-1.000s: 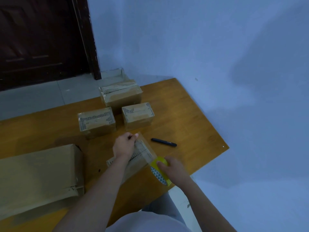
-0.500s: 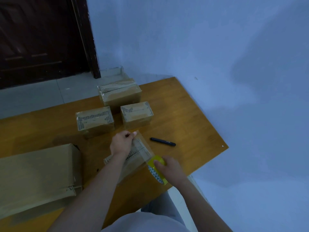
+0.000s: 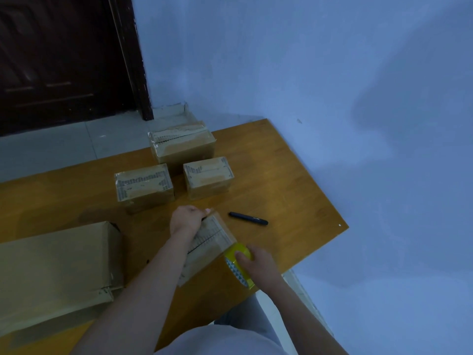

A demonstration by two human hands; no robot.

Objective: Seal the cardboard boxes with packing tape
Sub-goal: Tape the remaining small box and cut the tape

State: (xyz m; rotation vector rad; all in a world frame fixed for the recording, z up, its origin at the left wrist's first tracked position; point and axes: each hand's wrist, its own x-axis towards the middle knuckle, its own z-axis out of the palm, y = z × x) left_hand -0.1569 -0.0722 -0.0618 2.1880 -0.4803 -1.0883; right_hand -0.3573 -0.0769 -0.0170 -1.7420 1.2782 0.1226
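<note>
The near-left part of the small cardboard box (image 3: 210, 242) is covered by the left forearm, and its far end by the left hand (image 3: 186, 221). Much of the yellow tape roll (image 3: 236, 267) is hidden under the right hand (image 3: 258, 265). The large cardboard box (image 3: 56, 272) is cut off by the left edge. Print on the boxes is too blurred to be read.
</note>
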